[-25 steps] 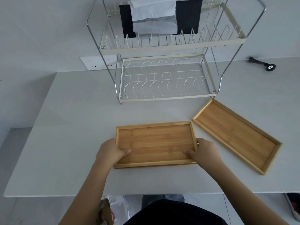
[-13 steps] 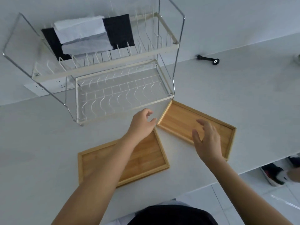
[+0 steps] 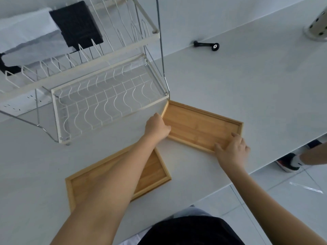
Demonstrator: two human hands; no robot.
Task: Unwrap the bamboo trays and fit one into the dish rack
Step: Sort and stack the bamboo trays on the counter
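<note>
Two bare bamboo trays lie flat on the white table (image 3: pixel 247 89). The far tray (image 3: pixel 200 126) rests to the right of the dish rack's front right corner. My left hand (image 3: pixel 156 127) grips its left short edge and my right hand (image 3: pixel 231 151) grips its near right corner, fingers curled over the rim. The near tray (image 3: pixel 155 170) lies closer to me, partly hidden under my left forearm. The two-tier wire dish rack (image 3: pixel 109 105) stands at the left; its lower shelf holds nothing.
Folded white and black cloths (image 3: pixel 76 23) sit on the rack's upper tier. A small black tool (image 3: pixel 206 45) lies at the back of the table, a spotted cylinder (image 3: pixel 318 23) at the far right. Another person's shoe (image 3: pixel 290 161) shows beyond the table's right edge.
Both hands let go of the near tray, moved right and closed on the far tray's ends. The view swung right.
</note>
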